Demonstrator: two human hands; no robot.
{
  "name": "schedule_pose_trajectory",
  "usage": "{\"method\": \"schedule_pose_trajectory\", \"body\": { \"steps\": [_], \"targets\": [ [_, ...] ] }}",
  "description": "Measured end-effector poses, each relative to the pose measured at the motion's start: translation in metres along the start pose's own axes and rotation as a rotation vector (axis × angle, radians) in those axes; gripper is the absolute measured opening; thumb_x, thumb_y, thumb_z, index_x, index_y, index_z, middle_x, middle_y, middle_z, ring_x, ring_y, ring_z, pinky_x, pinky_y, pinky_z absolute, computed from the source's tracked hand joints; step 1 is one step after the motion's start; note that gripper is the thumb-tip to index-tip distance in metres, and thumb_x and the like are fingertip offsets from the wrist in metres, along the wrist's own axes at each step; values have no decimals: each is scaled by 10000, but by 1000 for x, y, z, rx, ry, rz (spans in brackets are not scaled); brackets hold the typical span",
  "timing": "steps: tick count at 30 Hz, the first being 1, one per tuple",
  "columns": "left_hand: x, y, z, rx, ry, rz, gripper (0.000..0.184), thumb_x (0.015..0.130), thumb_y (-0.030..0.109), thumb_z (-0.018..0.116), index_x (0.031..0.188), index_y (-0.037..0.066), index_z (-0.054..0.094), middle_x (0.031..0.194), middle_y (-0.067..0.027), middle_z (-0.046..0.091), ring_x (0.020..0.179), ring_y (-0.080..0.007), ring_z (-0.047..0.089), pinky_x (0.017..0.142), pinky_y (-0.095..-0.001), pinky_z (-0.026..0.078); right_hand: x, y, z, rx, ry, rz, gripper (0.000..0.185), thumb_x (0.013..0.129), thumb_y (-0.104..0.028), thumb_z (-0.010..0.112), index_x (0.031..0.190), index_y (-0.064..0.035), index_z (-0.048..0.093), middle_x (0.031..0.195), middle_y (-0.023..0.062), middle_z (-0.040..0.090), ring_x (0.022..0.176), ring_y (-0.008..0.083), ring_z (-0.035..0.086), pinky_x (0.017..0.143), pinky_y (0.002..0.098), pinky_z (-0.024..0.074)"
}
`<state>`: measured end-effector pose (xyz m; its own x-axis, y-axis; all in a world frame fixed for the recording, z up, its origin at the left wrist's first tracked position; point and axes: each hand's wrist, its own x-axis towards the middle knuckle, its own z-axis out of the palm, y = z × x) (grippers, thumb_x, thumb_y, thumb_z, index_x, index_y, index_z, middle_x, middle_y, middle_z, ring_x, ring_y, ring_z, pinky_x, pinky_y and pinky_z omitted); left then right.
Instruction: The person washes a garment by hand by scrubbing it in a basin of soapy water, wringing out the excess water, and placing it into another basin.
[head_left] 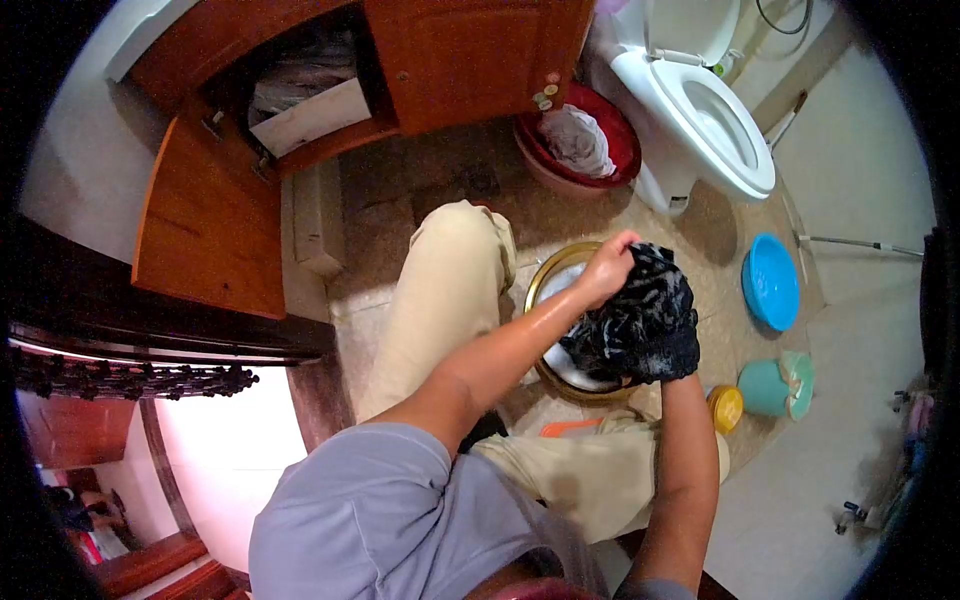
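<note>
Soapy, wet black cloth (pixel 645 318) is bunched up above a gold-rimmed basin (pixel 537 290) holding white suds. With its fingers closed, my left hand (pixel 608 272) grips the upper left edge of the cloth. My right forearm (pixel 688 440) reaches up from below, and the cloth covers most of my right hand, so its fingers are hidden. The basin stands on the floor between my knees, partly behind the cloth and my left arm.
A red basin (pixel 627 130) with pale cloth stands near the toilet (pixel 715 115). To the right are a blue basin (pixel 771 283), a teal bucket (pixel 765 388) and a yellow-lidded container (pixel 726 408). An open cabinet door (pixel 210 215) juts out at left.
</note>
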<state>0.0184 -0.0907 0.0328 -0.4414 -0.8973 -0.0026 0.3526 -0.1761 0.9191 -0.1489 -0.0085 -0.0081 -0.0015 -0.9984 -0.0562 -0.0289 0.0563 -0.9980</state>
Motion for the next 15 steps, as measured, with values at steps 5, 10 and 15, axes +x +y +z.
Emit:
{"method": "schedule_pose_trajectory", "body": {
  "steps": [5, 10, 15],
  "targets": [
    [-22, 13, 29, -204, -345, -68, 104, 859, 25, 460, 913, 72, 535, 790, 28, 548, 734, -69, 523, 666, -217, 440, -1, 18, 0, 39, 26, -108, 292, 856, -215, 552, 1099, -57, 524, 1057, 69, 575, 951, 181, 553, 859, 323, 447],
    [-45, 21, 44, -196, -614, -91, 125, 827, -9, 459, 904, 54, 534, 809, 37, 528, 763, -56, 498, 702, -200, 415, -12, 19, 1, 562, 47, 135, 223, 850, -205, 555, 1016, -57, 539, 992, 52, 581, 898, 150, 552, 803, 286, 460],
    [-46, 16, 39, -349, -605, -280, 161, 814, -18, 470, 930, 57, 553, 870, 9, 577, 821, -77, 532, 765, -217, 421, -16, 17, -2, 609, 38, 190, 164, 860, -213, 537, 926, -63, 548, 928, 39, 584, 849, 123, 547, 760, 249, 461]
  ]
}}
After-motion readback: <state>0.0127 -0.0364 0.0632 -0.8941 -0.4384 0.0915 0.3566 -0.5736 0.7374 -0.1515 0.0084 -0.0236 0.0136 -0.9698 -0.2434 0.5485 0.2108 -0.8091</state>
